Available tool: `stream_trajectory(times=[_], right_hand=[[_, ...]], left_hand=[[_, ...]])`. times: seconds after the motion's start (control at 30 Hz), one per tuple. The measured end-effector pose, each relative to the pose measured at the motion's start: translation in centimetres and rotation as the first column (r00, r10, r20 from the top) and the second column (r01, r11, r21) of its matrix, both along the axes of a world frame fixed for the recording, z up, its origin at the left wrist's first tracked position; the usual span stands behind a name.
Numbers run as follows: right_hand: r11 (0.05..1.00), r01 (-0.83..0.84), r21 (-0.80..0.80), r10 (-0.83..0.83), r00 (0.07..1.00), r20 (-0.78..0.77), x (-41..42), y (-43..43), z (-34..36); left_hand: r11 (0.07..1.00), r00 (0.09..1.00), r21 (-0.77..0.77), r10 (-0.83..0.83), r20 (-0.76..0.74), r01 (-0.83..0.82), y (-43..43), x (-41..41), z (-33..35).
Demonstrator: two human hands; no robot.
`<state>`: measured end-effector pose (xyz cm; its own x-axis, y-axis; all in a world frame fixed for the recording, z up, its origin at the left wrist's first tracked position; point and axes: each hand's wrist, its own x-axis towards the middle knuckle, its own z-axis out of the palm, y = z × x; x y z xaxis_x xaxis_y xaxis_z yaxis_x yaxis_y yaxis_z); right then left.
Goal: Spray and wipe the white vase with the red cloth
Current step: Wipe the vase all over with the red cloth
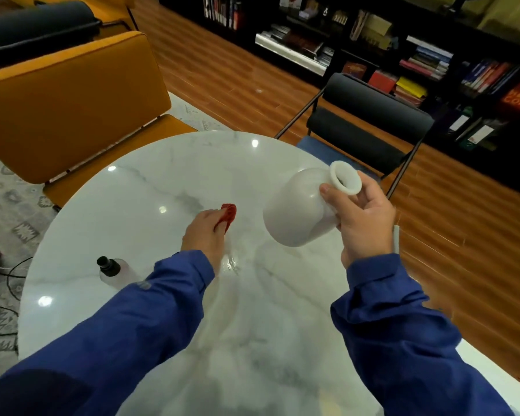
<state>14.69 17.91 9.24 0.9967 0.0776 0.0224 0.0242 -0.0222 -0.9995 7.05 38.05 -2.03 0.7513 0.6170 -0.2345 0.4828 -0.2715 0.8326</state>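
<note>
Your right hand [364,217] held the vase [297,211] off the table [162,181], over its right side. The thumb was pressed across the neck just under the rim and the fingers were curled round the far side, a firm grip. The vase was tilted, with its mouth up and away toward the black chair [370,121] and its base down toward the middle of the table. What showed of the inside of the mouth was plain white, and you could not tell whether anything lay deeper in.

The bottle [111,270] stood upright near the table's left edge, well apart from both hands. It had a clear body and a black top. Whether it held any liquid could not be made out.

The vase was matte white, with a broad rounded body, a short narrow neck and a thick flared lip. Its surface looked smooth and even, with soft shading along the underside, and no marks or drops could be seen on it.

Your left hand [206,232] lay low at the centre of the table, its fingers bent down over the cloth [228,217] and gripping it. A bunched red end stuck out past the fingertips. The cloth was near the vase's base but not touching it.

A yellow chair [72,97] stood at the table's far left.
</note>
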Motion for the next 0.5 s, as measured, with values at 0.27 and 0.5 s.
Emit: stream_trajectory(times=[0.27,0.5], right_hand=[[0.998,0.025,-0.055,-0.023,0.999,0.023,0.2,-1.6,-0.5],[0.996,0.058,-0.073,-0.057,0.998,0.02,0.6,-2.4,-1.0]], left_hand=[[0.797,0.864,0.378,-0.329,-0.381,0.471,-2.5,2.1,-3.9],[0.485,0.657,0.451,-0.628,-0.417,0.749,-7.5,2.1,-4.3]])
